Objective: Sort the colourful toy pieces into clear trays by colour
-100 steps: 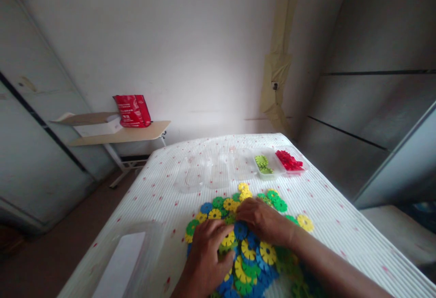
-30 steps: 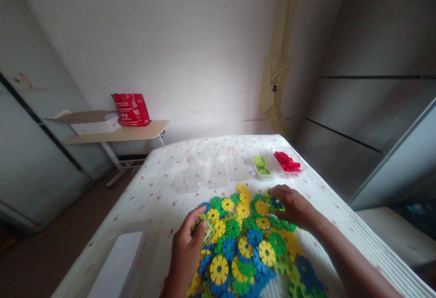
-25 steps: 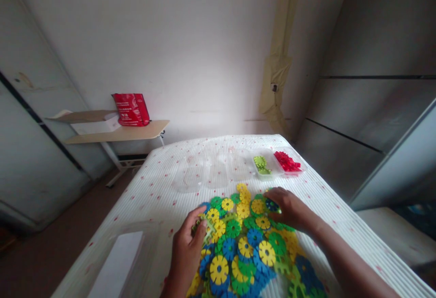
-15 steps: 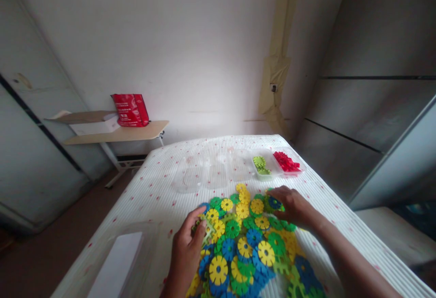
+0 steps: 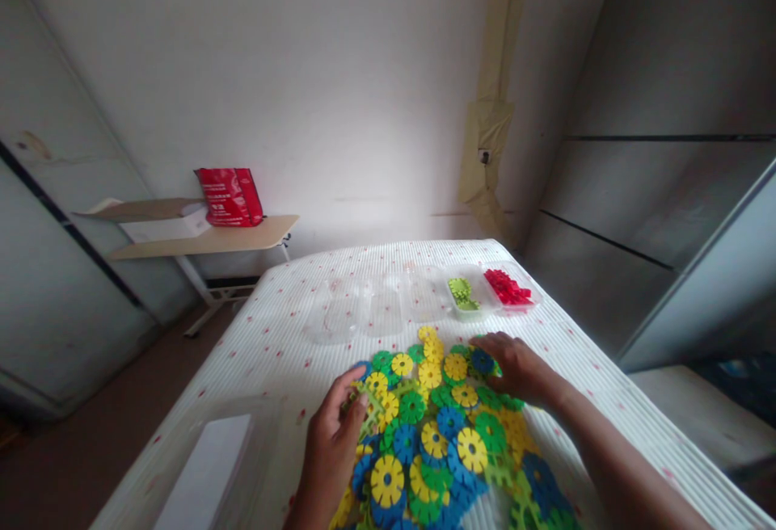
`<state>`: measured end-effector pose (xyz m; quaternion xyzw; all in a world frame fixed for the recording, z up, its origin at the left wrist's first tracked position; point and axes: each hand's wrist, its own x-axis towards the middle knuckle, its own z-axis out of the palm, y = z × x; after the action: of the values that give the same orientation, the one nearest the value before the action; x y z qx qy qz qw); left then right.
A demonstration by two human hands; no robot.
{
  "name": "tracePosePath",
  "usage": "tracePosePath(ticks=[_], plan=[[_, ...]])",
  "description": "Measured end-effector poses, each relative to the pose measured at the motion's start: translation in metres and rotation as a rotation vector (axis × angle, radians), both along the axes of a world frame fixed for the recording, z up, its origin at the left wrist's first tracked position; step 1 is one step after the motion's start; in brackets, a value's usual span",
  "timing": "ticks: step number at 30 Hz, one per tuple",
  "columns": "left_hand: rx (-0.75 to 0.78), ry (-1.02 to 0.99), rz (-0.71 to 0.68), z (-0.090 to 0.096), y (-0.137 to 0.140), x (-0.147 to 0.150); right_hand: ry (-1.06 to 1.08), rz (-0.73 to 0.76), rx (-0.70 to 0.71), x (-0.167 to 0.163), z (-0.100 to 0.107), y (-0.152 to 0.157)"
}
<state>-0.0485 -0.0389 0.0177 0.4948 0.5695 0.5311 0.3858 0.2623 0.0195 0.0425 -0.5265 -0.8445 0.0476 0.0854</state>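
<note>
A heap of notched plastic discs [image 5: 433, 437] in yellow, green and blue lies on the white spotted cloth in front of me. At its left side my left hand [image 5: 335, 425] has its thumb and fingers closed round light green toothed pieces [image 5: 371, 410]; how many is hard to tell. My right hand [image 5: 514, 364] reaches over the far right of the heap, palm down, with thumb and fingers apart. Beneath those fingers lies a blue disc [image 5: 482, 361]. More light green pieces [image 5: 526, 506] lie among the discs at the near right.
Beyond the heap, clear plastic tubs stand in a row; one holds light green pieces [image 5: 462, 294], the rightmost red pieces [image 5: 508, 288]. A clear lid or box [image 5: 260, 425] with a white sheet [image 5: 206, 469] lies at near left. Further off, a side table [image 5: 255, 237] bears a red bag [image 5: 229, 197].
My right hand has shifted slightly over the same spot, its fingers a little flatter above the blue disc. My left hand keeps its hold on the light green pieces.
</note>
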Motion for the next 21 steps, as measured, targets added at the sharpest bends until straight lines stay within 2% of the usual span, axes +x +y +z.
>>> tracePosePath(ticks=[4, 7, 12, 18, 21], plan=[[-0.011, 0.027, -0.01, 0.0, 0.0, 0.0, 0.003, 0.013, 0.055, -0.002, 0.004, -0.002], [0.002, 0.052, -0.018, -0.002, 0.0, -0.001, -0.013, 0.027, 0.097, -0.008, 0.016, -0.009], [-0.009, 0.058, -0.027, -0.003, 0.0, -0.002, -0.001, 0.185, 0.204, -0.023, 0.038, -0.021], [-0.006, 0.038, -0.018, 0.001, -0.001, -0.001, -0.075, 0.094, 0.195, -0.019, 0.021, -0.015], [-0.036, -0.054, -0.034, 0.008, -0.005, 0.001, 0.078, 0.15, 0.167, -0.018, 0.022, -0.015]])
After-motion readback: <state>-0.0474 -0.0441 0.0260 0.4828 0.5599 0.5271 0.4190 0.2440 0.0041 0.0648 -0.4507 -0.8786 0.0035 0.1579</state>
